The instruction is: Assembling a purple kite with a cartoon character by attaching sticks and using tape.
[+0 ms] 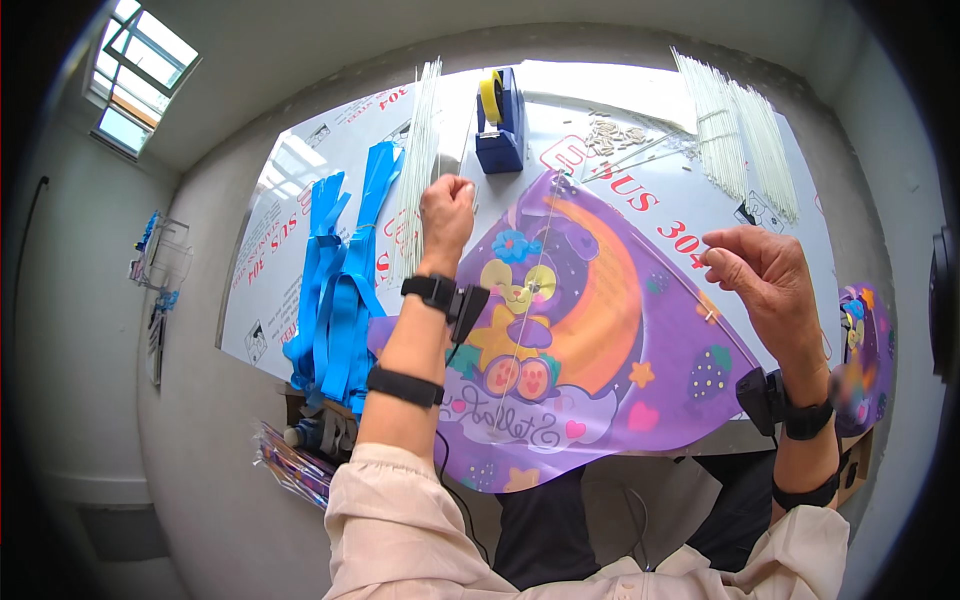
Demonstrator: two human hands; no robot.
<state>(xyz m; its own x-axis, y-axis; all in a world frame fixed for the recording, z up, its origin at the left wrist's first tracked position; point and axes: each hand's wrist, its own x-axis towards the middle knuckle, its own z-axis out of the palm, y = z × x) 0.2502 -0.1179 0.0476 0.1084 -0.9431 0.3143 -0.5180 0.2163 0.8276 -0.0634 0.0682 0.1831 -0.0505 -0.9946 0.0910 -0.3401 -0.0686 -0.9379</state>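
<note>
A purple kite (605, 400) with a cartoon animal, an orange moon and stars lies spread before me, its lower edge hanging past the table's front. One thin rod (527, 315) runs down its middle and another (672, 268) follows its right edge. My left hand (447, 212) is closed in a fist above the table, beyond the kite's left edge and beside a bundle of pale thin rods (412, 190). Over the kite's right edge is my right hand (768, 282), its fingers curled and thumb close to the forefinger. What either hand holds, if anything, does not show.
Blue ribbon strips (340, 285) lie at the left. At the back stand a blue tape dispenser (500, 125), small pale pieces (612, 135) and more rod bundles (735, 135). Another printed purple sheet (868, 360) hangs at the right; wrapped packages (295, 460) are below left.
</note>
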